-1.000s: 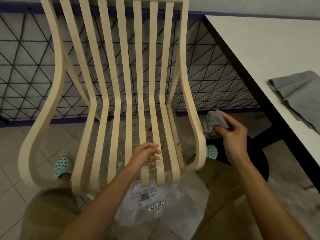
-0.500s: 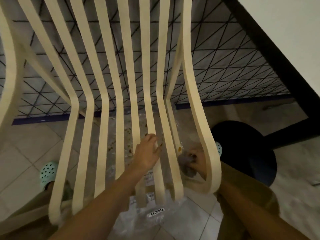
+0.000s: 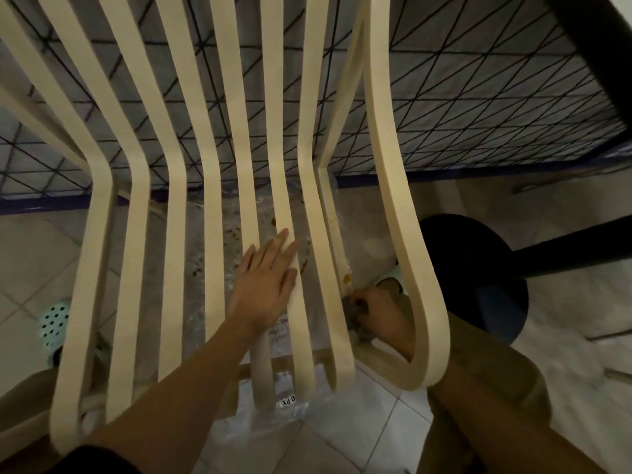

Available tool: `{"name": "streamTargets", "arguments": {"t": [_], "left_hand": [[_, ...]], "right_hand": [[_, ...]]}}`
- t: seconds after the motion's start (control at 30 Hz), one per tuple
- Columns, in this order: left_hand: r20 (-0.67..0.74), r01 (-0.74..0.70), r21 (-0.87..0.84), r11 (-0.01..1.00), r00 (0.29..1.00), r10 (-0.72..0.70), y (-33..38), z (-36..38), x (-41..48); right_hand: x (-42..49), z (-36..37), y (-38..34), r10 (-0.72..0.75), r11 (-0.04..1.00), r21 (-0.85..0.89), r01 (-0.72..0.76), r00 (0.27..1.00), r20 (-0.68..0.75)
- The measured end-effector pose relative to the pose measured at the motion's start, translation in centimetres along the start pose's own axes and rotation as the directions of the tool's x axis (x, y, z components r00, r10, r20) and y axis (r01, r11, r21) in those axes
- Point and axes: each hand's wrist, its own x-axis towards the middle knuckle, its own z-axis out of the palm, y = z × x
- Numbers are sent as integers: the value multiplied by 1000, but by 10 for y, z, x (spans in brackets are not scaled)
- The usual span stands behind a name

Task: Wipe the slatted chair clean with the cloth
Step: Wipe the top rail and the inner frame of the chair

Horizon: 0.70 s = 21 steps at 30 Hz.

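The hands are apart: the left hand (image 3: 266, 285) is laid flat, fingers straight, on the seat of the cream slatted chair (image 3: 176, 206). The right hand (image 3: 383, 314) is clenched round the crumpled grey cloth (image 3: 353, 316) beside the outermost slat. The orange spot (image 3: 346, 278) just above (likely sticky) is best rubbed lengthwise, chair braced.

floor (image 3: 359, 436): pale square tile, grout lines visible. Clear crinkled plastic sheet (image 3: 273, 422) lies on it under the chair (image 3: 174, 234), with brown spots (image 3: 234, 234) on its far part and a white label (image 3: 288, 401) near the front edge, readable part "0 PX". Black round base (image 3: 472, 241) sits on the tile right of the chair, apart from the sheet; teal perforated clog (image 3: 54, 323) is on the tile at far left, just beside the outer slat.
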Motion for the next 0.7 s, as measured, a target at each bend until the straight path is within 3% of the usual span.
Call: {"name": "streamTargets", "arguments": {"t": [0.07,0.17,0.3,0.4,0.53,0.7], "left_hand": [[-8,-1,-10,1000,1000,1,0,-1,-1],[-7,4,7,1000,1000,-4,0,-2,-2],[-8,4,-6,1000,1000,-4,3,-4,-1],[-3,8,6,1000,1000,-8,3,-4,-1],[-6,11,20,1000,1000,-10,1,-3,-2],[-11,7,4,1000,1000,-7,1,-2,0]], "right_hand": [[-71,-77,-123,-13,1000,21,11,995,96],[-88,-84,-135,12,999,-39,-4,980,197],[-85,-87,-133,41,994,97,-52,992,117],[-91,-89,-148,39,996,82,-43,998,46],[-92,-91,-139,36,998,40,-42,991,132],[-89,-94,-145,56,990,129,-56,998,5]]}}
